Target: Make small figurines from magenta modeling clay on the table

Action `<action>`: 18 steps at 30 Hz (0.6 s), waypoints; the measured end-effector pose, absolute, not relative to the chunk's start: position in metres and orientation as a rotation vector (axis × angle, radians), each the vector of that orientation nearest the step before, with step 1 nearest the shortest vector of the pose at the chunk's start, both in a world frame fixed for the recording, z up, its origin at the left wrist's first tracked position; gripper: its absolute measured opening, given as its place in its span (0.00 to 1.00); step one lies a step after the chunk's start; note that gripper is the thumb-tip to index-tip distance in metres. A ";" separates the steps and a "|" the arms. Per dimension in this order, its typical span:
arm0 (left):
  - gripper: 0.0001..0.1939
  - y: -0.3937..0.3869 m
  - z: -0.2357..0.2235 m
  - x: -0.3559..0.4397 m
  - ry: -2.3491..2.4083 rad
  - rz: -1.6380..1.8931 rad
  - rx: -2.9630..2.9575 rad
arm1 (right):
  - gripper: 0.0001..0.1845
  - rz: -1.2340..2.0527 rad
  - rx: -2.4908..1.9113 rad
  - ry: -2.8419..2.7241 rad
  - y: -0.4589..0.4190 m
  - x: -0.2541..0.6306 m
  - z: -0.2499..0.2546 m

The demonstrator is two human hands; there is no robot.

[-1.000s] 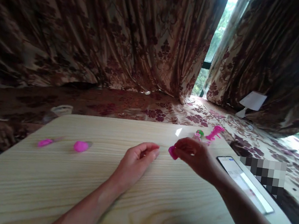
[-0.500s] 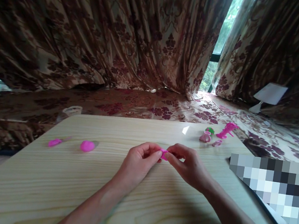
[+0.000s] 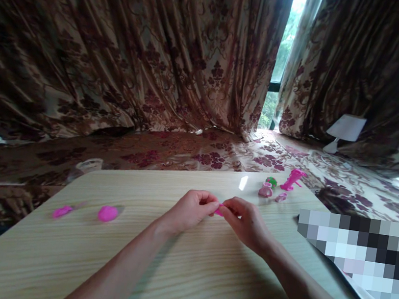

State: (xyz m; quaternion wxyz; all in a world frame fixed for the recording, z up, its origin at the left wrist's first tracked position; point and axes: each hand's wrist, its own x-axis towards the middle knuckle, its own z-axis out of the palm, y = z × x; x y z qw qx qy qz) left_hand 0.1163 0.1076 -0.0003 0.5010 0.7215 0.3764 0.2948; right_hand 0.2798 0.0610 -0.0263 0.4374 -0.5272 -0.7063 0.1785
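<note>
Your two bare hands meet above the middle of a pale wood-grain table (image 3: 181, 275), thumbs and fingertips nearly touching. Between them is a small bright pink piece (image 3: 219, 210), mostly hidden by your fingers, so its shape cannot be told. Your left hand (image 3: 192, 209) has thumb and forefinger closed on its left end; your right hand (image 3: 246, 223) pinches the other end the same way, the remaining fingers curled loosely. Two vessel-like things show. Beyond the table's far left corner stands a pale, see-through container (image 3: 88, 165), partly cut off by the table edge; its contents cannot be made out. Near the far right corner is a light pink cup-shaped piece (image 3: 265, 190), with a green piece (image 3: 271, 181) just behind it; whether anything lies inside the cup is too small to tell. Beside them are a smaller light pink piece (image 3: 281, 197) and a tall bright pink piece (image 3: 293, 180) standing upright. On the left half of the table lie a rounded pink lump (image 3: 108, 214) and, further left, a flatter pink piece (image 3: 62, 212). One second ago your right hand held a pink piece alone, with your left hand apart from it; now both hands grip one, and less pink shows than half a second ago. The pieces on the left lie as before.
</note>
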 end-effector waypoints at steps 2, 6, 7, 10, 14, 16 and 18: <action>0.12 0.114 0.001 0.123 0.878 0.752 1.746 | 0.13 0.499 -1.327 -1.695 0.066 0.284 -0.023; 0.14 0.114 0.008 0.120 0.882 0.826 1.586 | 0.16 0.653 -1.300 -1.659 0.073 0.283 -0.006; 0.14 0.111 0.009 0.115 0.891 0.839 1.537 | 0.15 0.670 -1.287 -1.676 0.074 0.280 -0.001; 0.13 0.099 0.008 0.095 0.911 0.867 1.408 | 0.13 0.708 -1.255 -1.712 0.075 0.265 0.003; 0.11 0.085 -0.005 0.080 0.952 0.885 1.301 | 0.12 0.779 -1.249 -1.684 0.073 0.247 -0.011; 0.11 0.082 -0.011 0.080 0.992 0.898 1.275 | 0.12 0.822 -1.229 -1.664 0.070 0.243 -0.019; 0.11 0.082 -0.015 0.082 1.012 0.918 1.254 | 0.12 0.851 -1.204 -1.644 0.067 0.243 -0.024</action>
